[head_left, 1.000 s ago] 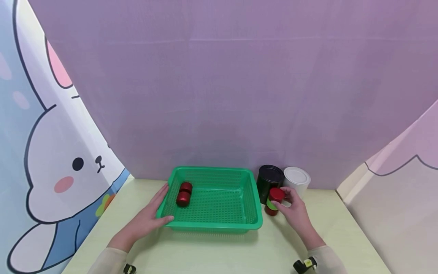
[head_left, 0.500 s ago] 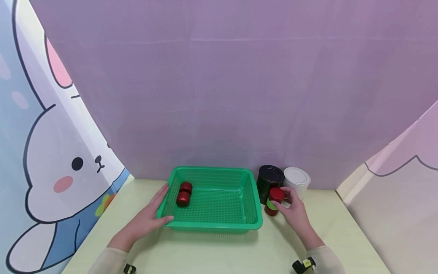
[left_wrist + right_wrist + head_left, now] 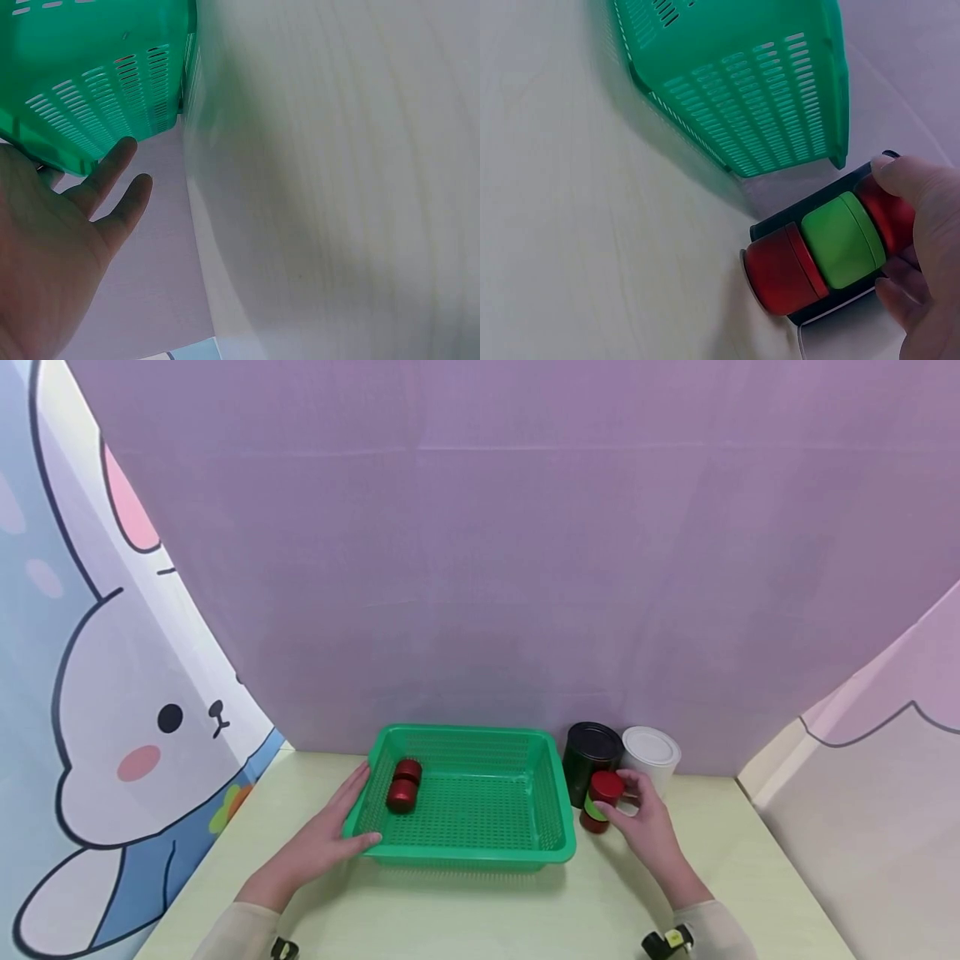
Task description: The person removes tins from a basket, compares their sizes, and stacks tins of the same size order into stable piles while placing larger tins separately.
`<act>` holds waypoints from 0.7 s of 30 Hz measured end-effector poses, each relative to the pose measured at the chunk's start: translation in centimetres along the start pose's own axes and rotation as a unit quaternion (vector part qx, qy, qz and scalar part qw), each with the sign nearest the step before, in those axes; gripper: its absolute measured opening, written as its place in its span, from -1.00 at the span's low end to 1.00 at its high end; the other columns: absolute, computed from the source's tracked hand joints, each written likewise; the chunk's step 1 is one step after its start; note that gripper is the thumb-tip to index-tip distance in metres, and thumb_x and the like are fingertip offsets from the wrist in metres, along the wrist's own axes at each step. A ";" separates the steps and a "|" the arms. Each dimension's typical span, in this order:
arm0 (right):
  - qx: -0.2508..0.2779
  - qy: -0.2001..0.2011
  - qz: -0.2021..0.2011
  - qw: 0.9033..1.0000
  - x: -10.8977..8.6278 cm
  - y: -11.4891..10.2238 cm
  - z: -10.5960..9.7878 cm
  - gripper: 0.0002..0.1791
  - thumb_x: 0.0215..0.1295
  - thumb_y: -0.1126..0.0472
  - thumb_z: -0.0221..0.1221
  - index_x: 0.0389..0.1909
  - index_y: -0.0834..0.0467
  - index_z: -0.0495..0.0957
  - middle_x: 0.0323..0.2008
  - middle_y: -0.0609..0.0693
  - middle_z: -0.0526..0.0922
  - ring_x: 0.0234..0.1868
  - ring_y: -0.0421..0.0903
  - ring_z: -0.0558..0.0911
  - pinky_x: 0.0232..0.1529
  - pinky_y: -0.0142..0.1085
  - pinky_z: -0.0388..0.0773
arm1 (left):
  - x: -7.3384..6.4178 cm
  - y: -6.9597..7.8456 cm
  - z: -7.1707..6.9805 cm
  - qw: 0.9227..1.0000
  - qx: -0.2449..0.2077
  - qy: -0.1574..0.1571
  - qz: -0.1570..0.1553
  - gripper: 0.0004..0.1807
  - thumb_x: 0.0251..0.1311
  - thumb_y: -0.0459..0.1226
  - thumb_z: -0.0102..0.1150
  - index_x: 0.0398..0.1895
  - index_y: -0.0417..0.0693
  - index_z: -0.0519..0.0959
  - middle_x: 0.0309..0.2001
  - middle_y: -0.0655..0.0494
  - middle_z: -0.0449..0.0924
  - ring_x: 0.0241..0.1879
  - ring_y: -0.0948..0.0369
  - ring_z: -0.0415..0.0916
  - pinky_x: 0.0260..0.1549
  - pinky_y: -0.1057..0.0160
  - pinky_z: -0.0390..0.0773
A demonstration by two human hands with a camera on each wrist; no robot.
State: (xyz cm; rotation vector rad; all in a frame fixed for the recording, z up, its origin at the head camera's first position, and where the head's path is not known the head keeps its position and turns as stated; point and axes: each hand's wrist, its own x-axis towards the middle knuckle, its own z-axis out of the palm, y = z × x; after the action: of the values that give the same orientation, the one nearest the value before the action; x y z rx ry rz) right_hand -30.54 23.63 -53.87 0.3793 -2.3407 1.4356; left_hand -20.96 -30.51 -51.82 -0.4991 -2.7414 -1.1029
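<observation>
In the head view, my left hand (image 3: 318,843) rests on the left side of a green plastic basket (image 3: 472,855), thumb over its front corner. The left wrist view shows its fingers extended by the slotted wall. My right hand (image 3: 647,822) holds the top red tin (image 3: 606,784) of a small upright stack. Under that come a green tin (image 3: 843,240) and another red tin (image 3: 781,270) at the bottom, on the table. Two small red tins, a rear one (image 3: 407,768) and a front one (image 3: 402,796), lie inside the basket at the left.
A black canister (image 3: 588,752) and a white canister (image 3: 651,747) stand behind the stack, right of the basket. The pale wooden table (image 3: 465,918) ends against a purple backdrop (image 3: 480,568). A rabbit-print sheet (image 3: 150,718) hangs at the left.
</observation>
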 end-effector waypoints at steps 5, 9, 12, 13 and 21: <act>-0.002 0.007 -0.005 1.000 0.1 -0.4 -0.3 -0.32 0.31 0.31 0.58 0.37 0.31 0.48 0.25 0.20 0.66 0.17 0.05 0.66 0.17 -0.14 0.71 | 0.0 -0.2 0.0 1.000 0.002 0.000 -0.001 0.19 0.45 0.01 0.45 0.86 -0.06 -0.14 0.82 -0.15 -0.19 0.74 -0.33 -0.17 0.48 -0.55 0.18; 0.003 0.017 -0.023 1.000 0.3 -0.6 -0.4 -0.33 0.30 0.33 0.58 0.34 0.35 0.49 0.26 0.22 0.64 0.18 0.03 0.62 0.20 -0.43 0.58 | 0.1 -0.3 0.0 1.000 0.002 0.000 0.001 0.19 0.45 0.01 0.45 0.86 -0.06 -0.15 0.82 -0.16 -0.19 0.74 -0.32 -0.17 0.49 -0.54 0.17; -0.003 0.023 -0.037 0.999 0.4 -1.1 -0.5 -0.33 0.27 0.35 0.59 0.32 0.37 0.49 0.26 0.24 0.64 0.19 0.13 0.62 0.20 -0.55 0.48 | 0.0 -0.3 0.0 1.000 0.000 0.002 0.005 0.19 0.45 0.00 0.46 0.86 -0.07 -0.15 0.82 -0.14 -0.19 0.74 -0.33 -0.17 0.49 -0.53 0.16; -0.006 0.025 -0.042 0.999 0.4 -1.2 -0.5 -0.33 0.26 0.36 0.59 0.31 0.38 0.50 0.26 0.25 0.64 0.20 0.16 0.62 0.20 -0.57 0.46 | 0.0 -0.3 0.0 1.000 0.001 0.004 0.006 0.19 0.45 0.00 0.46 0.86 -0.07 -0.14 0.82 -0.14 -0.19 0.74 -0.33 -0.16 0.49 -0.53 0.17; -0.018 0.033 -0.130 0.991 1.4 -3.6 -0.5 -0.32 0.17 0.48 0.60 0.29 0.39 0.52 0.25 0.23 0.57 0.23 0.23 0.56 0.31 -0.55 0.47 | -0.1 0.0 -0.2 1.000 0.000 0.003 0.003 0.19 0.45 0.01 0.45 0.86 -0.04 -0.15 0.82 -0.13 -0.19 0.73 -0.33 -0.15 0.46 -0.55 0.22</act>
State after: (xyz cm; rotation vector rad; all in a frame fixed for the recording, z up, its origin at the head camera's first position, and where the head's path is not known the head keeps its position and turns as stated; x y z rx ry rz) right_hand -30.26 22.45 -50.20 0.5941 -2.1681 1.2610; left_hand -20.86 -30.68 -51.68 -0.5036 -2.7328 -1.1015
